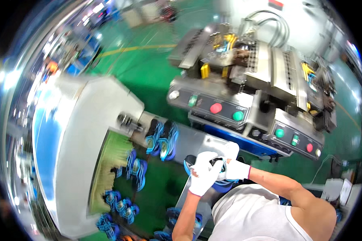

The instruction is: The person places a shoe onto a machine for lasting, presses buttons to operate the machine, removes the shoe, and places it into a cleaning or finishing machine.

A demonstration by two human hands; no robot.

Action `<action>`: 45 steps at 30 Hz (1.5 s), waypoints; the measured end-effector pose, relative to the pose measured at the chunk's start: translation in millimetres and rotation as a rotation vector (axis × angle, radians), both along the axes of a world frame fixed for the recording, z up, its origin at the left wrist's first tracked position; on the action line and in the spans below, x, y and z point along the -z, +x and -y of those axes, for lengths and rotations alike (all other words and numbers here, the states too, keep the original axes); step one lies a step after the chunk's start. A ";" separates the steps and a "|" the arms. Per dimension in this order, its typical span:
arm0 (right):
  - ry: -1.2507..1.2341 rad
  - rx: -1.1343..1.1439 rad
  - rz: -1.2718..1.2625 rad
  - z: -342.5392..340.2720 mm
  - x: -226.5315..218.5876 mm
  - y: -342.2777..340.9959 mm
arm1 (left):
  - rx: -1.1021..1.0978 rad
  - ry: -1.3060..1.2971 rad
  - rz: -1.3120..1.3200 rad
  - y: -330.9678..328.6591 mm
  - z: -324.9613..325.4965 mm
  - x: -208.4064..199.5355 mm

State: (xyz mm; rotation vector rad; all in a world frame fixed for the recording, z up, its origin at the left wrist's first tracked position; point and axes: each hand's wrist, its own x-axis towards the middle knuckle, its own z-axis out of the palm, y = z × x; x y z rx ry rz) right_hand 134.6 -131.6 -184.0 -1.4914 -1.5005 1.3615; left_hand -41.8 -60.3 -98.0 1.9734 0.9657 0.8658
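Observation:
White gloves cover both my hands, which meet over a blue and black sports shoe (223,187) at the near end of a grey metal bench (189,141). My left hand (205,176) is closed at the shoe's opening, its thumb toward the right hand. From the right, my right hand (234,168) grips the upper part of the same shoe; its fingertips are partly hidden. Just left of my left hand, another dark blue shoe (188,163) shows in part. Farther left on the bench stands a pair of blue shoes (162,138).
Ahead stands a machine with a button panel (213,105) and a second panel (295,134) at its right. A large white machine (82,148) fills the left, several blue shoes (122,207) beside its opening. More shoes (173,217) lie low, by my left forearm.

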 end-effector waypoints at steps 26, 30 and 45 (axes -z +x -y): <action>0.052 0.442 -1.669 46.9 -126.8 208.4 | -0.071 0.267 -0.002 187.5 -128.3 -66.8; 0.088 0.439 -1.657 27.4 -120.0 209.0 | 0.006 0.425 -0.136 206.7 -167.1 -79.2; 0.086 0.707 -1.481 41.2 -132.7 231.0 | 0.000 0.713 -0.419 370.8 -375.5 27.5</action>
